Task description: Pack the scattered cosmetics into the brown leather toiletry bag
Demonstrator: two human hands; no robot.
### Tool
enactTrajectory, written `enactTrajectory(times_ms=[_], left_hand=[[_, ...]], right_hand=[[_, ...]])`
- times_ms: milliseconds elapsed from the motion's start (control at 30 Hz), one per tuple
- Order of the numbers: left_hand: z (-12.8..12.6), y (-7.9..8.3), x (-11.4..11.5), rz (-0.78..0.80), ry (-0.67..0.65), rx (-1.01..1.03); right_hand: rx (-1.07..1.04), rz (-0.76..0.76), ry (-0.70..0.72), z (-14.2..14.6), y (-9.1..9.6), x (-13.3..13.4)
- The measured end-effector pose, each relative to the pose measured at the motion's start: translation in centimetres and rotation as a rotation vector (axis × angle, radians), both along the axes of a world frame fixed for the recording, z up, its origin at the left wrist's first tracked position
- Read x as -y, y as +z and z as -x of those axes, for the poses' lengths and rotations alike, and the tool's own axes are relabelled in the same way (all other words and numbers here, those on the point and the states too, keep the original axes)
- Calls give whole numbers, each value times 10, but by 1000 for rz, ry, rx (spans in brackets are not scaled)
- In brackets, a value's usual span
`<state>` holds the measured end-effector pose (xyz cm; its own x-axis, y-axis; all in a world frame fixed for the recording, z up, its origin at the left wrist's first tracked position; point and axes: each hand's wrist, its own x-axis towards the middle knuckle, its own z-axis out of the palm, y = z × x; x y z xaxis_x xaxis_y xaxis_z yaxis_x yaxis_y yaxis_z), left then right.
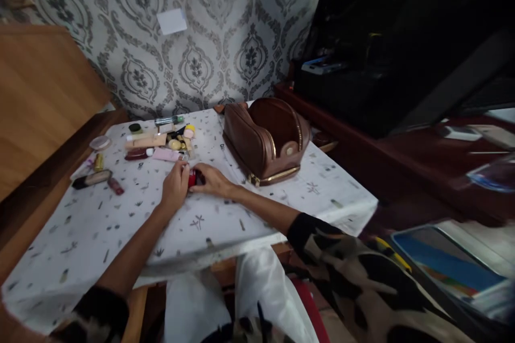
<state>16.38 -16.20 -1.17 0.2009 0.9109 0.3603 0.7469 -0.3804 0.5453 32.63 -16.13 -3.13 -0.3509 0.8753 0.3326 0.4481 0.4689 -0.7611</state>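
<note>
Over the middle of the table, my left hand and my right hand meet around a small red container. Fingers of both hands are closed on it and cover most of it, so its exact kind is hidden. Just beyond my left hand lies a pink tube. A dark red tube with a white cap rests to the left of that. To the right of my hands stands a brown leather toiletry bag, its top unzipped and gaping.
Several cosmetics lie at the table's back left, including a beige tube, a round compact and a dark makeup brush. A patterned white cloth covers the table. Wooden furniture borders the left; a dark red cabinet borders the right.
</note>
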Motion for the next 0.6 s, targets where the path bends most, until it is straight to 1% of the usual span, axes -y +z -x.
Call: enactTrajectory(times_ms=[200,300,433,600], left_hand=[[-1,7,-4,3,13,-14],[-4,7,-9,-9,19,-24],[-9,1,-14,-36,50,-18],[-9,-2,-16,-47,48,6]], right_hand=[[-4,13,-62,6,8,7],[-24,7,-77,5,4,4],[-50,-9,-94,3,-4,-1],[-46,-31,-110,2,-7,-2]])
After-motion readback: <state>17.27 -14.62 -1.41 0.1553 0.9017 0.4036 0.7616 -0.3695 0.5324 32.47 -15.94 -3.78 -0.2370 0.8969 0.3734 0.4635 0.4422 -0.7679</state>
